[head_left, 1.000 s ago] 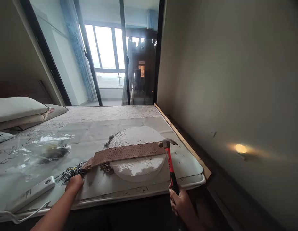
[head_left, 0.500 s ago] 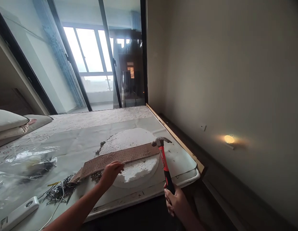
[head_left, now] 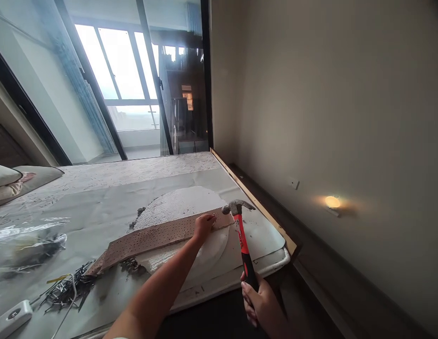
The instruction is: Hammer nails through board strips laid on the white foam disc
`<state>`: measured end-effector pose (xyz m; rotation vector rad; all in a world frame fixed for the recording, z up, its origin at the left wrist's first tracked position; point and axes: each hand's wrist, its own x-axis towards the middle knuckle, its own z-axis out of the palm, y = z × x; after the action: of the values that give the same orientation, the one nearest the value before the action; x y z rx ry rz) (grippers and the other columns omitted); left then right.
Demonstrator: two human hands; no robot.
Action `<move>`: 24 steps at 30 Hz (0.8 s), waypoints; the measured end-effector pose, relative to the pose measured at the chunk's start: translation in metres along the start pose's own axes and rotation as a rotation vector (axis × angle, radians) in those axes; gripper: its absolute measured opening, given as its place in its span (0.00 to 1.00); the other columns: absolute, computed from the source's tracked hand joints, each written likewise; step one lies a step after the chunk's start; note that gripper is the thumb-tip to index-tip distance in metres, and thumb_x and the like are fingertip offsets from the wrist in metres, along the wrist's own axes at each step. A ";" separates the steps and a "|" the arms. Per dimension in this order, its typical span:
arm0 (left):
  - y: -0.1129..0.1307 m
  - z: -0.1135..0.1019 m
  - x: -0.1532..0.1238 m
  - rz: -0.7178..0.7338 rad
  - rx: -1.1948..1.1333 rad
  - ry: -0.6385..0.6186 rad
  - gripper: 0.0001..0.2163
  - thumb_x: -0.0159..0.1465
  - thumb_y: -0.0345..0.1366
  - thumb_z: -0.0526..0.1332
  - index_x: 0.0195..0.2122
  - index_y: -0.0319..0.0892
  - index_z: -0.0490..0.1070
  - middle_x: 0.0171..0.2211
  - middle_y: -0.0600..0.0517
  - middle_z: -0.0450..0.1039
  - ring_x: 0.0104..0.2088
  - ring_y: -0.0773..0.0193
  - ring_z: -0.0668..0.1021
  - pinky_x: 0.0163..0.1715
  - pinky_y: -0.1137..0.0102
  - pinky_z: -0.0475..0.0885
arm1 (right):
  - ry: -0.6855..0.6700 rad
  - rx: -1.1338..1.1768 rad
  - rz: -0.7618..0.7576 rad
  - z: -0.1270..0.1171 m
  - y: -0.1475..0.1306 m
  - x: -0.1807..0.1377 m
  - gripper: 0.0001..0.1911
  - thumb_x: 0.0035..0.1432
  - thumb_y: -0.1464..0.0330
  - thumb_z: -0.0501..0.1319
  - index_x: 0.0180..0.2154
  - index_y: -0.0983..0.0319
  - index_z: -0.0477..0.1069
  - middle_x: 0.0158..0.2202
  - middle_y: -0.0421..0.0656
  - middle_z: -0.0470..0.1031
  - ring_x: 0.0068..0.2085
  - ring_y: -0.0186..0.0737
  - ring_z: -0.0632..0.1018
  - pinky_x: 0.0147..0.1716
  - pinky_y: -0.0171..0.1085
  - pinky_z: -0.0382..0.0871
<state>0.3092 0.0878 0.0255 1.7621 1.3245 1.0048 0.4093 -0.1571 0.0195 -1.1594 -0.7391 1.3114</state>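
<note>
Left hand [head_left: 204, 227] moved rightward, hammer [head_left: 242, 238] marking illegible

I'm looking through one head-worn camera — it's sitting near, above and behind the left hand [head_left: 204, 227] and right hand [head_left: 262, 297], facing forward and down, taking in glass doors [head_left: 109, 80] well beyond them and a wall [head_left: 328, 94] rightward.

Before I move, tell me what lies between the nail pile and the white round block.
In the head view, the left end of the brown board and a dark crumbly clump lie between the nail pile and the white round block.
</note>
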 end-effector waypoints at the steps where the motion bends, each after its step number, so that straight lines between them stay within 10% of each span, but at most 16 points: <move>1: -0.003 0.000 0.001 0.009 0.011 0.004 0.13 0.53 0.43 0.58 0.26 0.38 0.76 0.22 0.52 0.72 0.20 0.68 0.71 0.21 0.73 0.63 | 0.000 0.000 0.000 0.000 0.000 0.000 0.16 0.51 0.56 0.58 0.35 0.61 0.59 0.17 0.27 0.55 0.12 0.21 0.55 0.07 0.24 0.51; 24: -0.018 0.006 0.004 0.145 0.131 0.013 0.12 0.57 0.41 0.58 0.27 0.39 0.77 0.24 0.50 0.75 0.26 0.65 0.74 0.27 0.72 0.64 | -0.005 -0.030 0.045 -0.001 -0.002 -0.002 0.18 0.50 0.55 0.59 0.34 0.60 0.59 0.17 0.27 0.54 0.12 0.22 0.55 0.07 0.24 0.51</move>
<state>0.3073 0.0958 0.0076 1.9766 1.3115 1.0293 0.4109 -0.1593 0.0213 -1.2028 -0.7426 1.3449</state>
